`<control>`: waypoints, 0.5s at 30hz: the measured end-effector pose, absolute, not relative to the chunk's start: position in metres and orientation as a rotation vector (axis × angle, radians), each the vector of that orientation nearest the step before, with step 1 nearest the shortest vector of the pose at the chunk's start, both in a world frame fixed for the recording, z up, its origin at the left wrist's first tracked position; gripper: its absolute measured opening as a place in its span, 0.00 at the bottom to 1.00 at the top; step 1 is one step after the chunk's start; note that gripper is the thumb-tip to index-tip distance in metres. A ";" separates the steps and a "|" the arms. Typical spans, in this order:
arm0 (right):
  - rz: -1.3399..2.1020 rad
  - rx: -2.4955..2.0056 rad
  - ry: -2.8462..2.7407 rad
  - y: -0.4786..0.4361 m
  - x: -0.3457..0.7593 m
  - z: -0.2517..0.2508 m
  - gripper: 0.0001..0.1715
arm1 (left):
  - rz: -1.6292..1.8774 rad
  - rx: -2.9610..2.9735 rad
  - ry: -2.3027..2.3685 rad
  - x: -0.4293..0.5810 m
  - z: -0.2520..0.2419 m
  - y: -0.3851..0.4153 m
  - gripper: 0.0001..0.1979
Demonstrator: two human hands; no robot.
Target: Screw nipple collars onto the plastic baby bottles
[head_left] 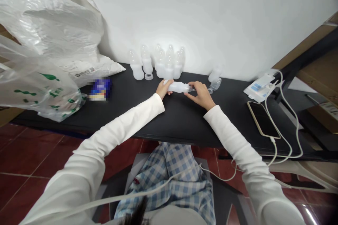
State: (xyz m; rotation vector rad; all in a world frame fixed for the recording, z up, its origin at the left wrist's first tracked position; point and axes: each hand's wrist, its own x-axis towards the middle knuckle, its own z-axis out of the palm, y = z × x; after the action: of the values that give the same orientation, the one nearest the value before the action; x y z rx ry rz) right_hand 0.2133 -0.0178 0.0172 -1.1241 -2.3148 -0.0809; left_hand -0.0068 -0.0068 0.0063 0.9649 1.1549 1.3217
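Observation:
A white baby bottle (177,87) lies sideways between my hands above the black table. My left hand (164,88) is closed round its base end. At the other end, the fingers of my right hand (201,95) pinch the clear collar (187,88), with the teat pointing right. Just beyond my right hand are clear dome caps (216,83) and a blurred white bottle (214,74). Behind my left hand stand several upright bottles with clear caps (169,65). A loose clear ring (149,76) sits in front of one bottle (146,61).
Large plastic bags (50,24) fill the left side, near a pixelated blue packet (100,88). To the right lie a phone (264,119) with a white cable (274,149) and a white power strip (260,88). The black table (179,123) meets a white wall (200,17).

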 end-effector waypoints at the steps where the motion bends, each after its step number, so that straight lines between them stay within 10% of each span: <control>1: -0.093 -1.123 -2.319 -0.018 0.214 0.017 0.28 | 1.318 0.970 1.152 -0.007 0.007 -0.007 0.08; 15: -0.026 -1.152 -2.368 -0.013 0.215 0.010 0.32 | 1.277 1.041 1.169 -0.005 0.005 -0.008 0.11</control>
State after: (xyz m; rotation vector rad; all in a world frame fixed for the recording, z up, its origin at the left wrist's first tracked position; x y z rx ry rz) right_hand 0.2153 -0.0130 0.0105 -1.1522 -2.3682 -0.0256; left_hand -0.0052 -0.0084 0.0045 1.0407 1.1694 1.2772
